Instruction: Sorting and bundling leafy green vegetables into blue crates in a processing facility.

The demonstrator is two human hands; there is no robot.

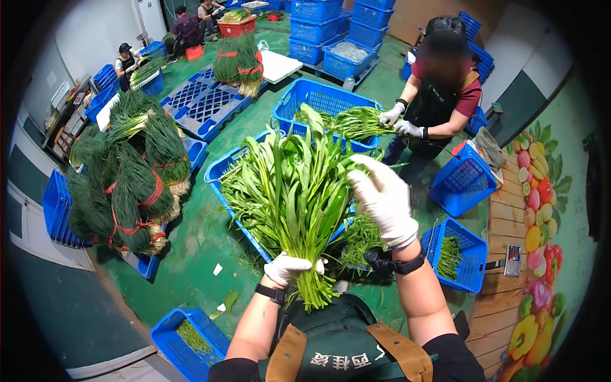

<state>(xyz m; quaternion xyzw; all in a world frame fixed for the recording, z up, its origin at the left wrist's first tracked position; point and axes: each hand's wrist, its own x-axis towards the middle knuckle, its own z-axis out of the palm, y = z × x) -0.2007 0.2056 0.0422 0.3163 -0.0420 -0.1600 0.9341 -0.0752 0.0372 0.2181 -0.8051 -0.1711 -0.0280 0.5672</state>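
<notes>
My left hand (286, 268), in a white glove, grips the stems of a big bunch of long-leaved greens (298, 205) that look like water spinach. Its cut ends (312, 291) hang below my fist, close to my dark green apron (329, 336). On the bunch's right side, my gloved right hand (384, 200) is raised with bent fingers spread near the leaves; I see nothing held in it. Behind the bunch stands a blue plastic crate (255, 246) with more greens, partly hidden by the leaves.
Opposite, a gloved co-worker (439, 95) handles greens over another blue crate (329, 90). Tied green onion bundles (129, 191) are heaped at left. Smaller blue crates (470, 267) stand right and lower left (210, 329). Loose trimmings (360, 241) lie right of the bunch. Other people sit far back.
</notes>
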